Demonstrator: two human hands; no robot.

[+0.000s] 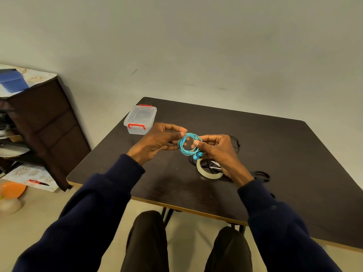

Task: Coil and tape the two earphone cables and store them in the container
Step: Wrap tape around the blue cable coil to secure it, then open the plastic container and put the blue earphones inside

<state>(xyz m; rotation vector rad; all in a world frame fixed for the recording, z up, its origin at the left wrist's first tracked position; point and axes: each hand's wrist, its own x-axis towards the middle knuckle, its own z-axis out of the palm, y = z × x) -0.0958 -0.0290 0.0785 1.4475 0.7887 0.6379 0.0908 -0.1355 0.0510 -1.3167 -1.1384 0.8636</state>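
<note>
A blue earphone cable (pixel 188 152) is wound into a round coil and held above the table, its two earbuds hanging at the lower right. My left hand (pixel 159 142) pinches the coil's left side. My right hand (pixel 218 152) pinches its right side. Under my right hand a black earphone cable (pixel 236 144) lies loose on the dark table (pixel 294 173). A roll of clear tape (pixel 206 172) lies flat beneath the coil. The clear container (pixel 140 119) with red latches stands closed at the table's far left corner.
Black-handled scissors (pixel 261 176) lie right of the tape, partly hidden by my right wrist. A dark cabinet (pixel 45 130) stands to the left of the table. An orange bowl (pixel 11 190) sits on the floor at the left. My knees are under the near table edge.
</note>
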